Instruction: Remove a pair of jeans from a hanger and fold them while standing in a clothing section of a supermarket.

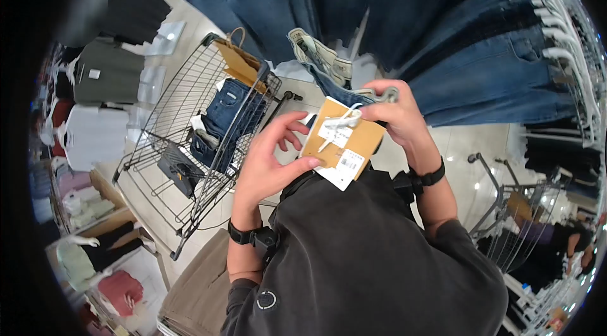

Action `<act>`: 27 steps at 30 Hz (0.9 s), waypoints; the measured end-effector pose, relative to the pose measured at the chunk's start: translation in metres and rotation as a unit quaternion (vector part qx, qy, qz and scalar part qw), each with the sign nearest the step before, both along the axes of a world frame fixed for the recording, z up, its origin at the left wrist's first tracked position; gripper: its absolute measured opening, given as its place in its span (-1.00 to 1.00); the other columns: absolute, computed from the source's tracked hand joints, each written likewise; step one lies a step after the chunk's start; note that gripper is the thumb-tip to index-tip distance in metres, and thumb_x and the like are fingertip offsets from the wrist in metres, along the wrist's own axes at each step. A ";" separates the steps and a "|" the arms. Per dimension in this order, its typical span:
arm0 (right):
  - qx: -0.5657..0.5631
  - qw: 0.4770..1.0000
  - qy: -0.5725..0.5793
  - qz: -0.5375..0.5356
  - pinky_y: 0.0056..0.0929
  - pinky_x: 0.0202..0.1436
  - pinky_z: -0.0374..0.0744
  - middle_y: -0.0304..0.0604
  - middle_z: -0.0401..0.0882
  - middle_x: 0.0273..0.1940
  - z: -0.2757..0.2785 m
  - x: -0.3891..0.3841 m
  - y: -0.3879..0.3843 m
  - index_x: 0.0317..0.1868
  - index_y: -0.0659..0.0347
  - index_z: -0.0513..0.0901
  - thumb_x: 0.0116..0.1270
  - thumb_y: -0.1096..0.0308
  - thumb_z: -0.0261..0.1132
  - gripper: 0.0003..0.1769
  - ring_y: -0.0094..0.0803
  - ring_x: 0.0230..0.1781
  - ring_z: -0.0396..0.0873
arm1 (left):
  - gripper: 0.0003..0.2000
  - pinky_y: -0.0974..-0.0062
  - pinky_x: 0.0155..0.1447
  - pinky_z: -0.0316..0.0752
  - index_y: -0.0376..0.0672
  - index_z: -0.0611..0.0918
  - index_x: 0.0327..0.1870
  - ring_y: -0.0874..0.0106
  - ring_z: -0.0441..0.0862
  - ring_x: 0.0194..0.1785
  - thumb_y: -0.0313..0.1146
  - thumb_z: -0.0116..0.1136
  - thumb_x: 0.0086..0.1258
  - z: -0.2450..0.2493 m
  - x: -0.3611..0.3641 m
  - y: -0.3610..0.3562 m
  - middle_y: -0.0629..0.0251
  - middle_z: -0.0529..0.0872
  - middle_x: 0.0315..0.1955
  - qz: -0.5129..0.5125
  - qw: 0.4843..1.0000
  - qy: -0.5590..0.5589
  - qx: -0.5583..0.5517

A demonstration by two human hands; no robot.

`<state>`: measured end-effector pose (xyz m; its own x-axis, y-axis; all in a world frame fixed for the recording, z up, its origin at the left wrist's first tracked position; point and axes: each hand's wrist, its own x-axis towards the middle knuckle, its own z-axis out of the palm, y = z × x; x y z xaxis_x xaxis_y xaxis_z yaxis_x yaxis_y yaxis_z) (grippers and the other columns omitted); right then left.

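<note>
R hand (397, 119) closed on jeans (325, 80) waistband; tag (341, 141) at chest; L hand (269, 162) loosely pinches tag's lower edge; prob. best: keep tag flat, thumb off barcode; cart (190, 80) beside.

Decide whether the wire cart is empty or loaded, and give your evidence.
Loaded: folded blue jeans lie inside the wire cart, and a brown paper bag sits at its rim.
</note>
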<state>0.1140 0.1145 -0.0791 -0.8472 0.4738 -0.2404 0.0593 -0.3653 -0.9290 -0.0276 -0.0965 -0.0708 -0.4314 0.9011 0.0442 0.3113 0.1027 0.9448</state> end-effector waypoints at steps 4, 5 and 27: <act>0.035 0.999 -0.003 -0.027 -0.57 -0.22 0.55 -0.17 0.65 -0.34 -0.005 0.006 -0.009 -0.19 0.45 0.62 -0.04 0.56 0.33 -0.68 -0.51 -0.38 0.60 | -0.59 0.56 -0.25 0.44 -0.19 0.57 0.07 0.51 0.59 -0.32 -0.39 0.35 0.18 -0.012 -0.011 -0.025 0.31 0.68 -0.23 0.036 0.998 0.045 -0.034; 0.027 0.999 0.008 -0.033 -0.57 -0.22 0.55 -0.16 0.65 -0.34 -0.007 0.009 -0.010 -0.20 0.44 0.62 -0.04 0.55 0.32 -0.68 -0.50 -0.39 0.60 | -0.62 0.56 -0.26 0.45 -0.19 0.59 0.05 0.50 0.59 -0.32 -0.40 0.34 0.19 -0.014 -0.017 -0.034 0.31 0.68 -0.26 0.051 0.997 0.057 -0.034; 0.038 0.939 0.007 -0.343 -0.24 0.05 0.63 0.12 0.57 -0.05 0.016 -0.010 -0.139 0.20 0.43 0.35 0.04 0.50 0.19 -0.37 -0.14 -0.09 0.62 | -0.29 0.16 0.16 0.38 -0.17 0.33 0.32 0.09 0.49 0.15 -0.20 0.33 0.12 -0.320 -0.214 -0.418 0.08 0.52 0.13 0.571 0.711 0.153 -0.381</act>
<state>0.1038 -0.0245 -0.0631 -0.3404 0.9239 -0.1749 -0.1786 -0.2461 -0.9526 -0.2417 -0.5142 -0.3906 -0.9761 -0.2164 -0.0195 -0.2070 0.8991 0.3858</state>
